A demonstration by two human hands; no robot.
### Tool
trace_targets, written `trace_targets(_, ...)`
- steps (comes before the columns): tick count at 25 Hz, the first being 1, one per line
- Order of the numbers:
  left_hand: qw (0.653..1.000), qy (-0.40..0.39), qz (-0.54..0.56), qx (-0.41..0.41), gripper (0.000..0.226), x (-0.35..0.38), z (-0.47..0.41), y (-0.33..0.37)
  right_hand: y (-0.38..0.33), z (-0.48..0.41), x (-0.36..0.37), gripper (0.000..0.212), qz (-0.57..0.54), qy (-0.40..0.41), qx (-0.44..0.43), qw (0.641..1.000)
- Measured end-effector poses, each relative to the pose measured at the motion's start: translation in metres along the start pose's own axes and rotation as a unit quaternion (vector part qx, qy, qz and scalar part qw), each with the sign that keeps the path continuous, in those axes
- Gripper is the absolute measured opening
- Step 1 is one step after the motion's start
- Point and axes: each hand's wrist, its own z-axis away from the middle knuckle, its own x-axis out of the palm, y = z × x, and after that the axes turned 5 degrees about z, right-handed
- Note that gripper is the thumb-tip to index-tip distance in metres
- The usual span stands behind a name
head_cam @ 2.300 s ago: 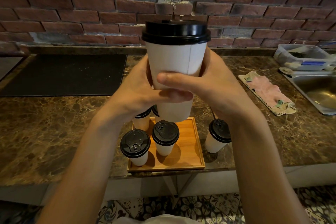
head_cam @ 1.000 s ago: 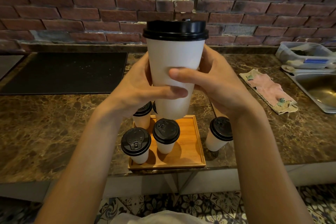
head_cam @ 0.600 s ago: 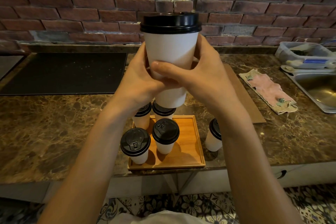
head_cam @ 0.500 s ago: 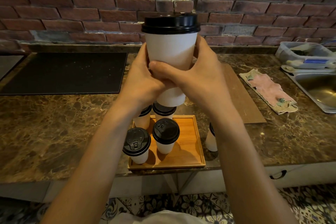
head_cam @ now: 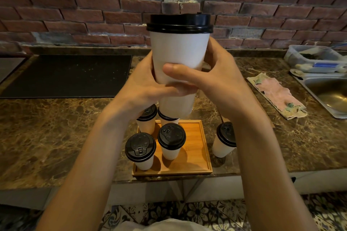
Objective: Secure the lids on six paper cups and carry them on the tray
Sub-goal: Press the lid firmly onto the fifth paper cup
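I hold a white paper cup with a black lid upright, high above the counter. My left hand and my right hand both grip its lower body, thumbs crossing in front. Below stands a wooden tray at the counter's front edge. Several lidded cups stand on its left half: two in front and two behind, partly hidden by my hands. Another lidded cup stands on the counter just right of the tray.
A black mat lies at the back left of the marble counter. A folded cloth lies to the right, next to a steel sink. A plastic container sits behind the sink. A brick wall backs the counter.
The held cup rose slightly and then came back down a little. My thumbs shifted over its front, and my right arm moved left and back, hiding then showing the cup right of the tray.
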Motion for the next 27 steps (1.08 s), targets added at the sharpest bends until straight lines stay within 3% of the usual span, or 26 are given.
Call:
trace_targets(5,0.998,-0.051,0.045,0.001,0.070,-0.005,0.004,0.004,0.003,-0.002,-0.012,0.063,-0.058,-0.089,-0.009,0.994)
trace_targets(8,0.998,-0.047,0.040,-0.004,0.078,-0.007,0.006,0.005,0.004,-0.002,-0.012,0.062,-0.069,-0.095,-0.008,0.993)
trace_targets(13,1.000,0.003,0.006,0.002,0.068,0.000,0.005,0.006,0.001,-0.002,-0.006,0.074,-0.017,-0.056,-0.002,0.998)
trace_targets(22,0.993,0.110,-0.012,0.036,0.076,0.019,-0.003,0.000,-0.002,0.000,0.013,0.078,0.031,0.080,0.008,0.996)
trace_targets(27,0.996,0.079,-0.017,0.030,0.082,0.015,-0.002,0.002,0.000,0.000,0.007,0.075,-0.009,0.073,0.000,0.997)
